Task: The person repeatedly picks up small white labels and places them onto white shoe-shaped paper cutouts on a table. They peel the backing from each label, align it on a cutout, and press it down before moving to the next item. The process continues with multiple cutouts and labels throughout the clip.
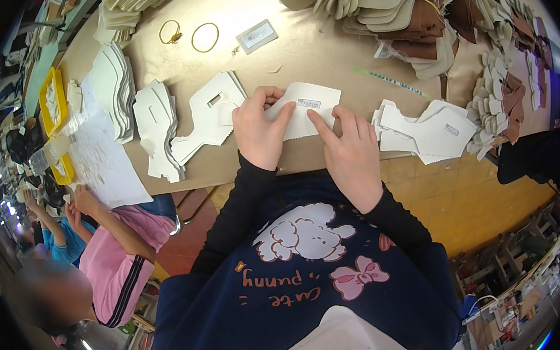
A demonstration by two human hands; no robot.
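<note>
A: Pressing down on a white cut piece (305, 110) at the near edge of the table (316, 46), both hands are seen at the middle of the view. How is each hand set?

B: The left hand (259, 126) is curled, and the piece's left edge is pinched between thumb and fingers. The right hand (352, 156) is laid flatter; its index finger is stretched toward eleven o'clock, and the tip is pressed on the piece just below a small grey label (309, 103).

A: And where is the piece placed?

B: It is held flat on the tan tabletop, directly at twelve o'clock from the two hands, touching both.

A: What is found around it?

B: At three o'clock, just beside the right hand, a small stack of similar white pieces (428, 131) is laid, the top one labelled too. At nine o'clock, a white piece with a rectangular cut-out (209, 113) lies near the left hand, and further fanned white stacks (155, 129) are spread beyond it. At twelve to one o'clock, far across the table, beige and brown bundles (404, 17) are heaped. Two rubber bands (192, 35) are seen at eleven o'clock. At eight o'clock, a co-worker in a pink top (119, 258) is seated beside yellow trays (53, 91).
</note>
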